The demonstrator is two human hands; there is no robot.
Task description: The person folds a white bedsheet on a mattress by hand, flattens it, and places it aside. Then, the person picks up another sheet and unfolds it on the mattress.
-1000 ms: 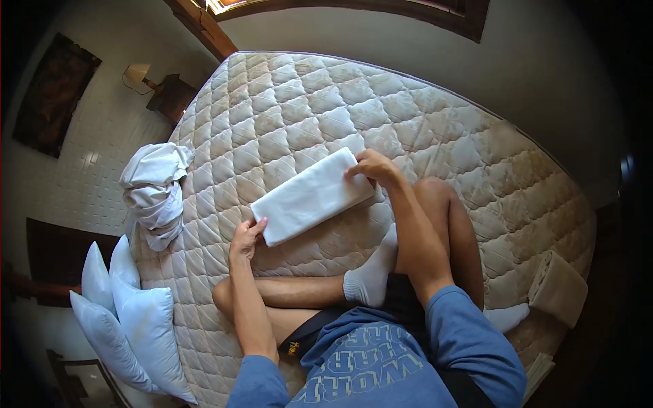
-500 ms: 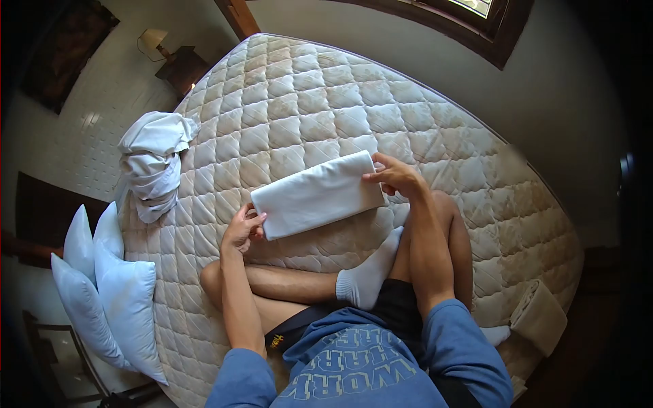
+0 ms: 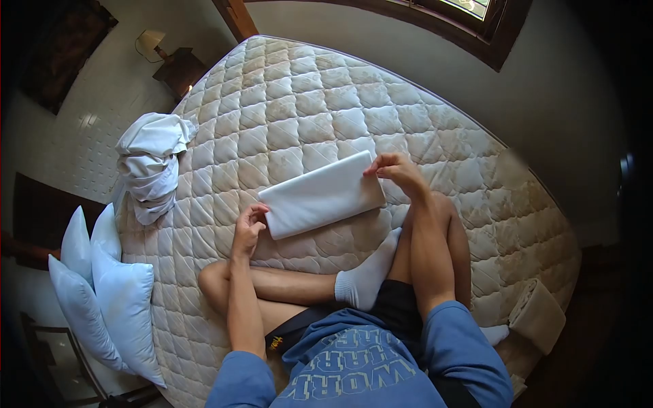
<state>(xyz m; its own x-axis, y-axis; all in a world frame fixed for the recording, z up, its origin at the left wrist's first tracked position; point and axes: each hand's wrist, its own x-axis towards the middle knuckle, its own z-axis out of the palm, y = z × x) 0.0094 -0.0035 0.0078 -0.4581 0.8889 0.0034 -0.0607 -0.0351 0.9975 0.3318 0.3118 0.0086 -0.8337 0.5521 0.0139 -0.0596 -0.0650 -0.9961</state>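
Observation:
A white folded cloth (image 3: 323, 196) lies as a flat, narrow rectangle on the quilted mattress (image 3: 309, 88), in front of my crossed legs. My left hand (image 3: 249, 229) is at its left end, fingertips touching the upper left corner and thumb held apart below. At the other end, my right hand (image 3: 401, 175) pinches the cloth's right edge near the top corner, index finger and thumb together. The underside of the cloth is hidden.
A rumpled white cloth (image 3: 149, 166) is heaped at the mattress's left edge, with several white pillows (image 3: 124, 302) nearer me. A beige folded cloth (image 3: 537, 316) lies at the right edge. A lamp (image 3: 152, 45) stands on a wooden nightstand (image 3: 179, 70) in the far left corner.
The folded cloth's left end has shifted slightly right and its surface looks smoother. My left hand has moved up along that end, its thumb coming off the cloth.

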